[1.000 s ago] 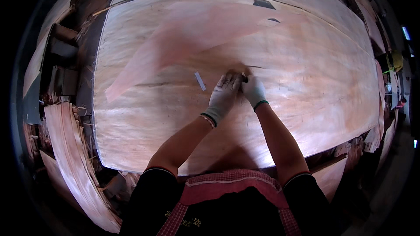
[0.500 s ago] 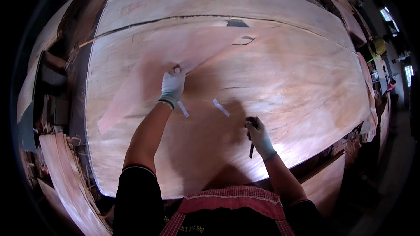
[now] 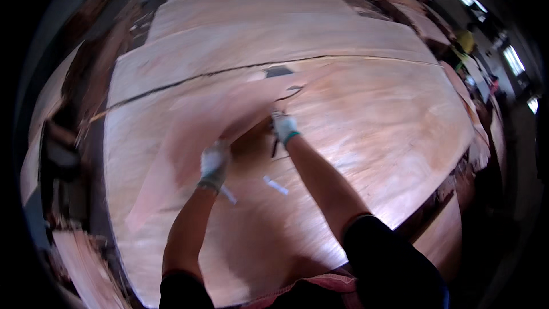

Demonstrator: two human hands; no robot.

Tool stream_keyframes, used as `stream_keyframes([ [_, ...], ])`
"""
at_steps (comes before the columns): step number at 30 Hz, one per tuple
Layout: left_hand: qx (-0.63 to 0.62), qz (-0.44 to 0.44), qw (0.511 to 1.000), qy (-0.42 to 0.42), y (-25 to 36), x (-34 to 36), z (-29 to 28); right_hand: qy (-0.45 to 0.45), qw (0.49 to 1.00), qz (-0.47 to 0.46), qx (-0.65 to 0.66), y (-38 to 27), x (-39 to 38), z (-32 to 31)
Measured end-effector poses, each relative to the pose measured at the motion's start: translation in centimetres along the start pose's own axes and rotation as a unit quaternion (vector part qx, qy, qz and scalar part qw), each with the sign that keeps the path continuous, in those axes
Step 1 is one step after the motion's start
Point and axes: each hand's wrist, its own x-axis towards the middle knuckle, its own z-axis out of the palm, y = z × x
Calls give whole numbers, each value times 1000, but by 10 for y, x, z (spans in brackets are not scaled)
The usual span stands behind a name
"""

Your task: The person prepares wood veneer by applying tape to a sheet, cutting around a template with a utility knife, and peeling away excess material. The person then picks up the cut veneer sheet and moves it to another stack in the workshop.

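A large pale wood veneer sheet [image 3: 377, 131] spreads out before me. On it lies a thin, pinkish pointed piece of veneer [image 3: 177, 143], its near edge slightly raised and casting a shadow. My left hand [image 3: 214, 163], in a white glove and blurred by motion, is closed on that edge. Farther along the same edge is my gloved right hand [image 3: 283, 126], closed around a slim dark tool [image 3: 274, 148] that looks like a knife; its end points toward me. Two short white strips [image 3: 275, 185] are on the sheet nearer to me.
A dark gap [image 3: 217, 72] runs across between this sheet and the one beyond. Near it is a dark patch [image 3: 278, 71]. Stacked veneer [image 3: 86, 263] stands at the lower left. Another person [image 3: 466, 40] is far off at the right.
My right hand has moved forward and left with the tool, from the bare sheet to the pinkish piece's edge. The view has tilted up, showing more of the far sheets.
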Motion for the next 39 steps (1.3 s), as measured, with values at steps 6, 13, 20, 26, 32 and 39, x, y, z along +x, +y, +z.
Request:
stream_keyframes([
  [6,10,54,997,54,32,-13,-5,70,962,-265,15,0,22,9],
  [13,-1,59,983,172,72,-36,-37,105,913,-360,162,-71,-107,-107],
  [20,-168,190,957,136,372,-25,-164,307,878,-284,232,-76,-289,-444],
  [26,-256,322,905,108,624,-53,-195,429,778,-293,353,-14,-422,-687],
  [32,-309,377,873,23,807,-54,-202,462,722,-327,400,-3,-498,-828],
  [39,-299,425,851,72,967,23,-205,441,712,-362,409,-29,-452,-979],
])
